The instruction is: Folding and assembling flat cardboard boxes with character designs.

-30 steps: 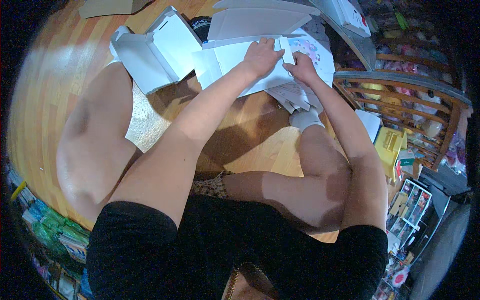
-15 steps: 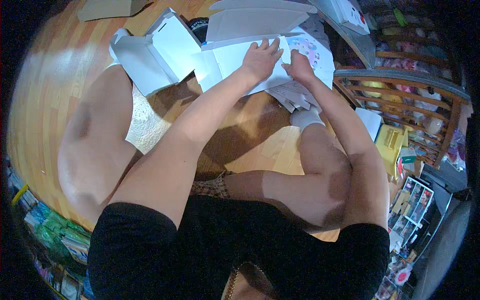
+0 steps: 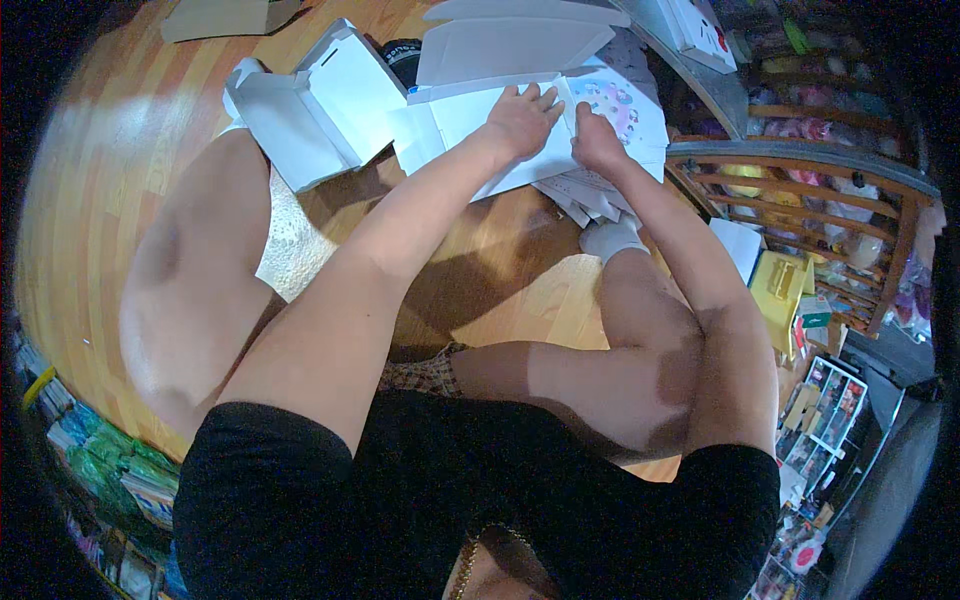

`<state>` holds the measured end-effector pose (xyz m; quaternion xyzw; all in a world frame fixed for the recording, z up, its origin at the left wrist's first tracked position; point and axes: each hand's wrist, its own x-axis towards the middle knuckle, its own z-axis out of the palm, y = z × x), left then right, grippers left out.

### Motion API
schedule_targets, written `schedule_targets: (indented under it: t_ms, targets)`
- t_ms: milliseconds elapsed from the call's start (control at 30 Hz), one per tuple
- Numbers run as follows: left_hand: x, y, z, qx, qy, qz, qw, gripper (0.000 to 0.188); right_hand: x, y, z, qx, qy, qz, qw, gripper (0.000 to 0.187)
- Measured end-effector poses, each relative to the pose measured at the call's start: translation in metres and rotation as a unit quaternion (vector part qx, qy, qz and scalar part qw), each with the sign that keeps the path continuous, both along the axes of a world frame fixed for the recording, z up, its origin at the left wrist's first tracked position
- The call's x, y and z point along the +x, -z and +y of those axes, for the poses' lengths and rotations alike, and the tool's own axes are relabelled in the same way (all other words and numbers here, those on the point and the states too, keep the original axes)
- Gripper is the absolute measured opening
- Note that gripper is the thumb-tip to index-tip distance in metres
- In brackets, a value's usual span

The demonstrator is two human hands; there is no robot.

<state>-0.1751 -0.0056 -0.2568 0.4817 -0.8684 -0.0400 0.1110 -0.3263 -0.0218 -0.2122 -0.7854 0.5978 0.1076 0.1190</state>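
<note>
A partly unfolded white cardboard box (image 3: 468, 114) lies in front of me, its raised flaps (image 3: 515, 52) standing at the far side. My left hand (image 3: 525, 122) rests flat on the box panel, fingers spread and stretched out. Just right of it, my right hand (image 3: 600, 140) is closed at a fold of the box, beside a panel with a colourful print (image 3: 622, 105). My right fingertips are partly hidden. Another white box (image 3: 325, 105), open and tilted, stands to the left.
Pale papers (image 3: 590, 195) lie under the box by my right foot. At right are a slatted wooden rack (image 3: 800, 180) of bagged goods and a yellow container (image 3: 778, 290). A brown cardboard piece (image 3: 225, 18) lies far left on the wooden floor (image 3: 90, 200).
My right hand has shifted slightly toward me along the fold, its fingers drawing together. My left hand stays flat on the panel, hardly moved.
</note>
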Motion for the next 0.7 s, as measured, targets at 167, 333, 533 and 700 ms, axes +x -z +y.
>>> schedule_targets:
  t_ms: [167, 333, 533, 700]
  targets:
    - [-0.001, -0.003, 0.000, 0.017, 0.004, 0.006, 1.000, 0.045, 0.004, -0.001, 0.003, 0.002, -0.003, 0.001, 1.000, 0.029]
    - [0.003, -0.005, -0.001, 0.037, -0.004, 0.046, 0.998, 0.039, 0.007, 0.002, 0.006, -0.005, -0.001, 0.026, 1.000, 0.027]
    - [0.003, 0.001, -0.002, 0.074, -0.032, 0.171, 0.982, 0.035, 0.002, 0.002, 0.002, -0.021, -0.037, 0.035, 0.998, 0.022]
    - [0.006, 0.014, -0.003, 0.046, -0.048, 0.277, 0.959, 0.035, -0.012, -0.018, -0.008, 0.198, 0.074, -0.083, 0.974, 0.032]
